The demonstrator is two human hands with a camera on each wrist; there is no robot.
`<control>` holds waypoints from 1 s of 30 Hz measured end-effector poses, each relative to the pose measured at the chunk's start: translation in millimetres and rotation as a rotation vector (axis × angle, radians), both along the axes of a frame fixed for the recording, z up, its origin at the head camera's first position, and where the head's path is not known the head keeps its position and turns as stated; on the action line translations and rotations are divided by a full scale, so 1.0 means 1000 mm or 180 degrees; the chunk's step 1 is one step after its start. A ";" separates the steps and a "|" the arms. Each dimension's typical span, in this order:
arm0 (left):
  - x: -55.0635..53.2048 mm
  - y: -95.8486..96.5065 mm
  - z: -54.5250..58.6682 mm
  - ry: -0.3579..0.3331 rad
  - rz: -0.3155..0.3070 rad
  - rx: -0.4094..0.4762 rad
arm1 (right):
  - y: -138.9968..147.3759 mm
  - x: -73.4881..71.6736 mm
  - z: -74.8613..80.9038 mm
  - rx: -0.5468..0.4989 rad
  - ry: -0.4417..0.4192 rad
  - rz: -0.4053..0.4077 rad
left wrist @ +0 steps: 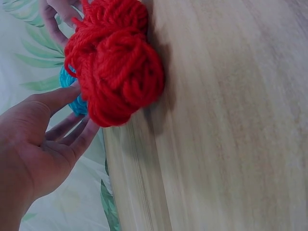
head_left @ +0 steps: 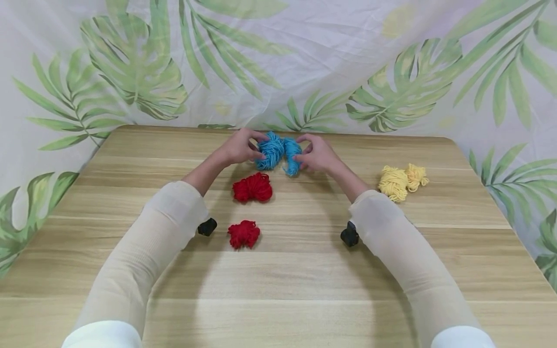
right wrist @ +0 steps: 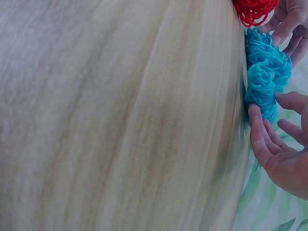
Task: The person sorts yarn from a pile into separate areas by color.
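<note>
– What do the hands hold?
– The left hand (head_left: 241,146) pinches the larger blue bundle (head_left: 271,152); the right hand (head_left: 319,153), the smaller blue bundle (head_left: 291,149).
– Where are both?
– At twelve o'clock of the table (head_left: 287,275), side by side.

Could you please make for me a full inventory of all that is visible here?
Wood-grain table: 1, light brown, under the yarn
Leaf-print cloth: 1, white with green leaves, behind the table
Blue yarn bundles: 2, blue, side by side near the far edge
Red yarn bundles: 2, red, left of centre
Yellow yarn bundles: 2, yellow, side by side at right
Small items: 2, black, one by each cuff, kind unclear
Sleeves: 2, cream, on the forearms
Left hand: 1, bare, holding the left blue bundle
Right hand: 1, bare, holding the right blue bundle
</note>
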State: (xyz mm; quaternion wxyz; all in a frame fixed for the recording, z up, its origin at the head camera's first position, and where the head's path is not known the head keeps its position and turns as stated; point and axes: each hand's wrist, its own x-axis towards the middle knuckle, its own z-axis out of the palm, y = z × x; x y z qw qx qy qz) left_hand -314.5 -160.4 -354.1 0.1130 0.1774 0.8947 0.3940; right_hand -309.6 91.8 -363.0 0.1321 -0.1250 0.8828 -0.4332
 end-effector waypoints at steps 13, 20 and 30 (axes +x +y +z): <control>0.016 -0.015 0.005 0.0094 -0.0020 0.0027 | 0.003 0.007 0.001 -0.0126 0.0019 0.0119; 0.029 -0.025 0.005 0.0249 -0.0104 -0.0041 | 0.004 0.012 0.003 -0.0123 0.0081 0.0173; 0.047 -0.031 0.002 0.0396 -0.0489 0.0028 | 0.006 0.017 0.006 -0.0028 0.0162 0.0241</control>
